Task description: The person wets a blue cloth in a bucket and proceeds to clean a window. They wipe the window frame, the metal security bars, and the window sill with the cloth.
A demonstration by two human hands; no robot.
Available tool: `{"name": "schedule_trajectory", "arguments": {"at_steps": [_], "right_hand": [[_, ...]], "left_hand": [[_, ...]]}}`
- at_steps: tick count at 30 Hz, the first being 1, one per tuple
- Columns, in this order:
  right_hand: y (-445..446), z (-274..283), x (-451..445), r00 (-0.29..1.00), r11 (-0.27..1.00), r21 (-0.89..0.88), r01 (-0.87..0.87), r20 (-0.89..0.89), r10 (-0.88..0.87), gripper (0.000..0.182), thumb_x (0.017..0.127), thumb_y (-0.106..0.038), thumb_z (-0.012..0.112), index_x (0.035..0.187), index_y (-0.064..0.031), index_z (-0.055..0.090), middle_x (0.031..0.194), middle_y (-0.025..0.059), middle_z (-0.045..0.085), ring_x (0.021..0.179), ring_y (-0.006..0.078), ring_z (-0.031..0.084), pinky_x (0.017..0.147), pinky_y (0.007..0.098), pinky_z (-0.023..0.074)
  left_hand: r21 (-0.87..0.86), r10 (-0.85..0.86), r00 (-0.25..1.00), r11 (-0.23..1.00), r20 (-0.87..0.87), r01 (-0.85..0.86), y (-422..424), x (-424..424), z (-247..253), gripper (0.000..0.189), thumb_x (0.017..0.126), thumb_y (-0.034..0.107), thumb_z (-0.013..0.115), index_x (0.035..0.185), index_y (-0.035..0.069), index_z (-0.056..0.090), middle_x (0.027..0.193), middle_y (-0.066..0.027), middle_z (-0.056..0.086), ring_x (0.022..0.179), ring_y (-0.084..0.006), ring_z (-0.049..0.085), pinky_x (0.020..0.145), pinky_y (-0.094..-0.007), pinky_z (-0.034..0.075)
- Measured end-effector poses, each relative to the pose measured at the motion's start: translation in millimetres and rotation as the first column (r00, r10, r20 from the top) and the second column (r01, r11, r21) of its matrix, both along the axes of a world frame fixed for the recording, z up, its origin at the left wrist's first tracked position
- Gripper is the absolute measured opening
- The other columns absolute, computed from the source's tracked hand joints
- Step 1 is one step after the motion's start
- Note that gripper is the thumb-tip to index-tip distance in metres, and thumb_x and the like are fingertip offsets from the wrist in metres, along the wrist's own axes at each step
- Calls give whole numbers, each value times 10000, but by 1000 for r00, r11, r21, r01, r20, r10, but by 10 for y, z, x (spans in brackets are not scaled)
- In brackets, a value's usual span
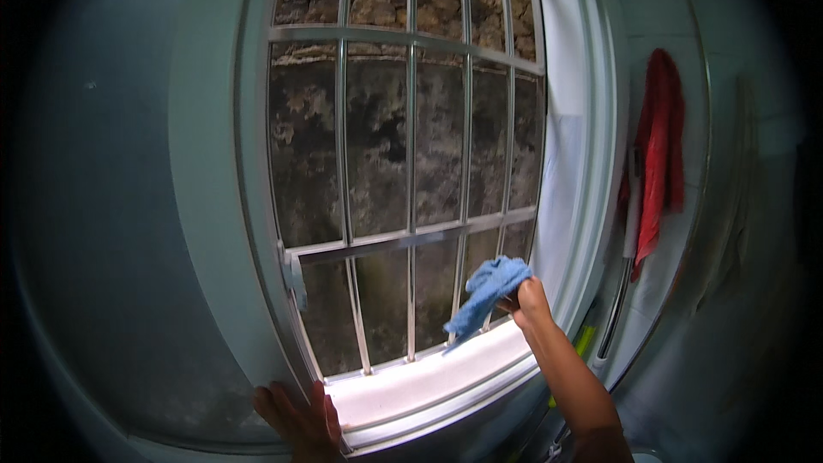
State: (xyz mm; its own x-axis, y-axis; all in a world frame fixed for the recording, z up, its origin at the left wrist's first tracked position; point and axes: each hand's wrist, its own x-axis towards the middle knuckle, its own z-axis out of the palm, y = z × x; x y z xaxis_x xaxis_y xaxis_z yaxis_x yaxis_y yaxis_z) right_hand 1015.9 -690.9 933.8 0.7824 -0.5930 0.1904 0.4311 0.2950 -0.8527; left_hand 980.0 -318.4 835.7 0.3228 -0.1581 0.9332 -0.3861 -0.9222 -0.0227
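Note:
My right hand (528, 301) grips a blue cloth (492, 292) near the lower right of a barred window. Part of the cloth hangs down to the left, in front of the metal bars (411, 161) and just above the white sill (411, 392). Some of the right fingers are hidden by the cloth. At the window's lower left corner, my left hand (301, 423) rests against the pale green frame (257, 308), its fingers apart and nothing held in it.
Past the bars rises a stained wall (379, 135) topped with rough stone (379, 0). To the right hangs a red cloth (661, 154) beside a metal pole (616, 315). Something yellow-green (584, 339) stands behind my right forearm.

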Motion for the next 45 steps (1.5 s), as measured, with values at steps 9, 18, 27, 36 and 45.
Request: {"name": "schedule_trajectory", "arguments": {"at_steps": [9, 18, 27, 36, 45], "right_hand": [[136, 2324, 867, 730, 779, -208, 591, 549, -407, 402, 767, -69, 430, 1168, -78, 462, 1116, 175, 513, 991, 316, 496, 852, 369, 396], [1207, 4077, 1223, 280, 535, -126, 835, 935, -217, 440, 703, -55, 469, 1139, 1, 471, 1115, 232, 518, 1042, 373, 487, 923, 390, 357], [2107, 3909, 1804, 595, 51, -600, 799, 799, 87, 327, 777, -111, 420, 1038, 33, 555, 1120, 247, 516, 1061, 314, 499, 987, 438, 299], [679, 2641, 1836, 387, -248, -401, 882, 916, -105, 480, 660, -4, 550, 1138, 10, 516, 1090, 157, 528, 1043, 358, 467, 888, 418, 408], [-1041, 3187, 1472, 575, -91, -696, 712, 653, -493, 437, 802, -360, 476, 1201, -185, 506, 1301, 134, 387, 1220, 411, 306, 959, 624, 230]], "left_hand": [[-92, -4, 1000, 996, -16, 2, 34, 238, -279, 452, 781, 216, 622, 1218, 178, 512, 1396, -271, 157, 1264, -492, 148, 967, -626, 165], [42, 43, 990, 998, 133, -49, -2, -56, 73, 415, 753, 157, 633, 1158, 114, 557, 1379, -301, 153, 1259, -505, 133, 968, -626, 176], [42, 44, 979, 998, 197, -53, -85, -3, 100, 354, 746, 149, 630, 1093, 89, 587, 1368, -305, 181, 1237, -512, 192, 942, -632, 239], [37, 110, 967, 992, 231, -122, -129, -11, 218, 370, 755, 135, 601, 1121, 105, 556, 1356, -317, 213, 1241, -494, 227, 950, -631, 223], [21, 174, 968, 983, 179, -181, -133, -8, 161, 333, 779, 162, 592, 1105, 100, 556, 1356, -343, 168, 1241, -528, 172, 945, -645, 205]]}}
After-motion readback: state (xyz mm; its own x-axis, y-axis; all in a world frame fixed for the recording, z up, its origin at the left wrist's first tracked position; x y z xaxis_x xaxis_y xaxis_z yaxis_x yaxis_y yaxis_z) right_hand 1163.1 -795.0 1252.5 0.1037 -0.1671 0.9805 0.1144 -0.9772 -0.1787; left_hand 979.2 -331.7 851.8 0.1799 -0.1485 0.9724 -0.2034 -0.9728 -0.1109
